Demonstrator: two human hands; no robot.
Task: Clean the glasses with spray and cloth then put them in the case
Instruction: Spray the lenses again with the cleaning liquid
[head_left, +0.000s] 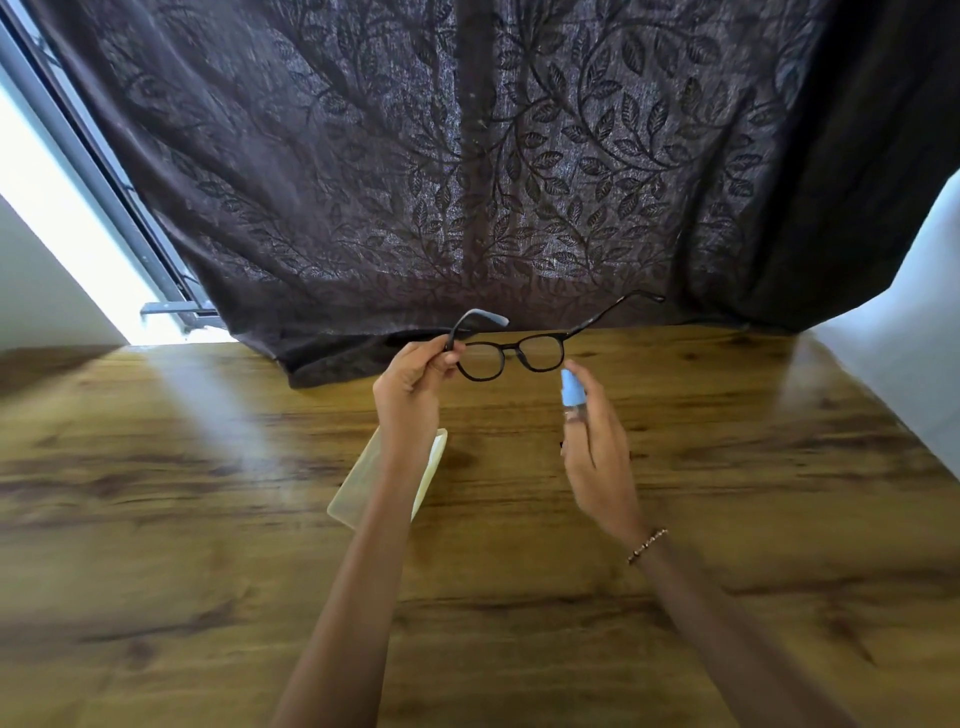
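- Both hands are raised over the wooden surface (675, 519)
- left hand (413, 387) has its grip closed on the glasses (511, 356) at their left hinge, frame running left to right, temples open and pointing away toward the curtain (467, 156)
- right hand (597, 457) has its grip closed around a blue-capped spray bottle (573, 389), top toward the right lens, just below it
- pale case (363, 483) lies under the left forearm

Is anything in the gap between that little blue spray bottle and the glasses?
In the head view, nothing: only bare wooden table shows behind the short gap between the spray bottle and the glasses.
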